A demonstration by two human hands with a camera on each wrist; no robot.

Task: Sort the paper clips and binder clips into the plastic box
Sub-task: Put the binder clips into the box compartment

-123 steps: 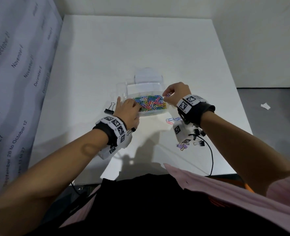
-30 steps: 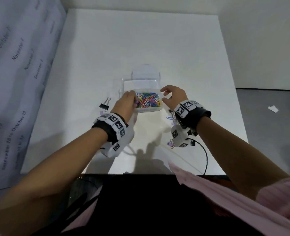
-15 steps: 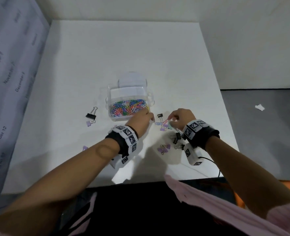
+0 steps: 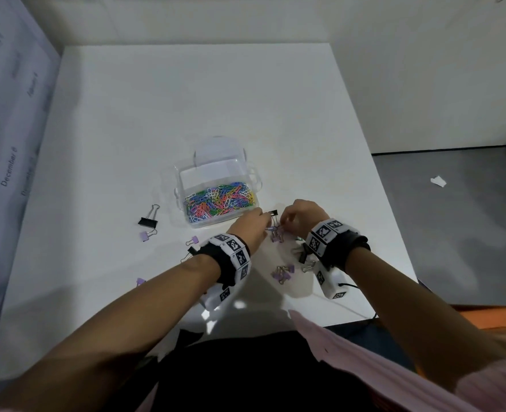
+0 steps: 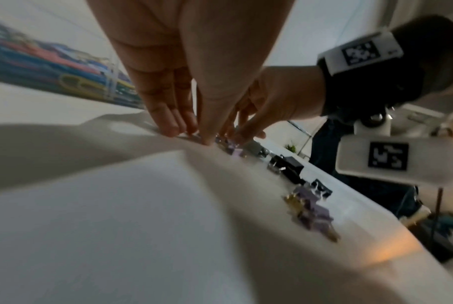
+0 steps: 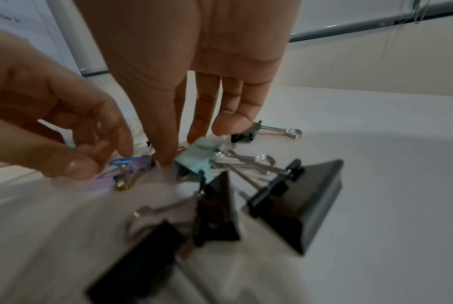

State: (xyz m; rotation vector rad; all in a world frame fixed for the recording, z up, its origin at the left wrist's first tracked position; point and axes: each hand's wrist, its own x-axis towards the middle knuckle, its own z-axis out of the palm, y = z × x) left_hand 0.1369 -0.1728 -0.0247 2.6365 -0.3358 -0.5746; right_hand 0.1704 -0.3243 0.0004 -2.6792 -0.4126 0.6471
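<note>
The clear plastic box [image 4: 183, 179] stands open mid-table, its near half full of coloured paper clips [image 4: 220, 200]. Just in front of its right corner both hands meet over a small heap of purple binder clips [image 4: 276, 234]. My left hand [image 4: 265, 226] reaches down, thumb and forefinger pinching a blue paper clip [image 6: 121, 161] that lies on the table. My right hand [image 6: 184, 148] points down with nearly straight fingers, its thumb tip on the table between a purple clip [image 6: 139, 166] and a teal binder clip [image 6: 197, 158]. A small black binder clip [image 4: 273, 213] lies beyond the fingertips.
Black binder clips [image 6: 298, 201] lie under my right wrist, with more purple ones [image 4: 283, 273] nearer me. Left of the box lie a black clip [image 4: 148, 222] and purple clips [image 4: 144, 235]. The table's right edge [image 4: 394, 233] is close.
Both hands have left the box and come down to the clips in front of its right corner. The left hand has closed in on the blue paper clip.
</note>
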